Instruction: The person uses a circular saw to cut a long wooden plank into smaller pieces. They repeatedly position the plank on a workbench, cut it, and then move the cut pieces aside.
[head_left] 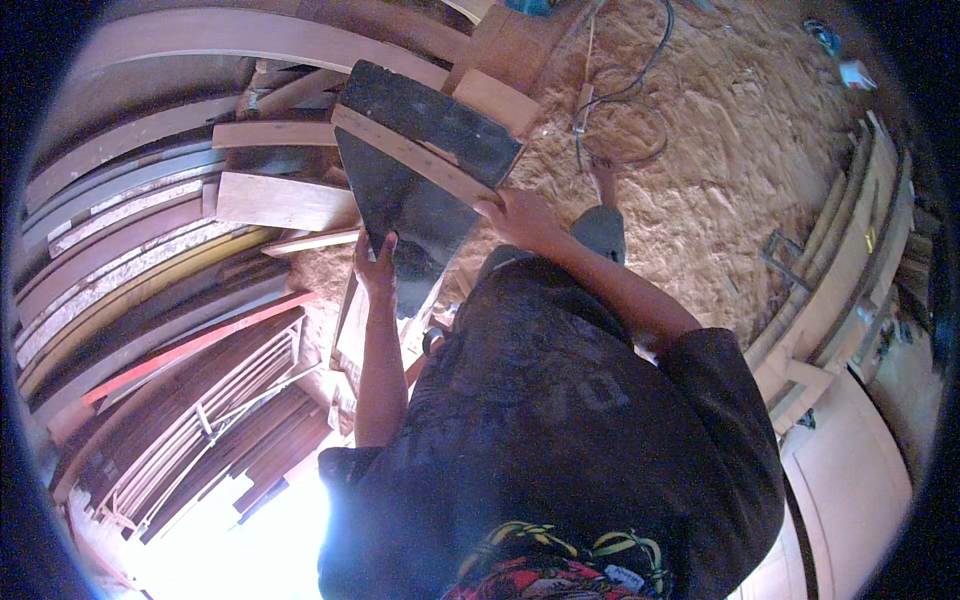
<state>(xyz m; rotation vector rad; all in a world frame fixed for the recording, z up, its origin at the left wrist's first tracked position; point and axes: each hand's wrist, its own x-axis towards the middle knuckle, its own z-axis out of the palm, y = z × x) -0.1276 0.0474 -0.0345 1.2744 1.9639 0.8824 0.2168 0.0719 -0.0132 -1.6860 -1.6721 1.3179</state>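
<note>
across black panel (412, 200): wooden strip (415, 156) | right hand (522, 218): clasped round strip's end | left hand (376, 268): gripping panel edge

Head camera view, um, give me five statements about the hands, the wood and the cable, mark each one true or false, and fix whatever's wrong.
1. The left hand holds the edge of the dark board. True.
2. The wooden strip crosses over the dark board. True.
3. The right hand is apart from the wooden strip. False: its grip is on the strip's right-hand end.
4. The cable lies to the left of the dark board. False: it lies to the right, on the floor.
5. A red strip shows among the stacked wood on the picture's left side. True.
</note>
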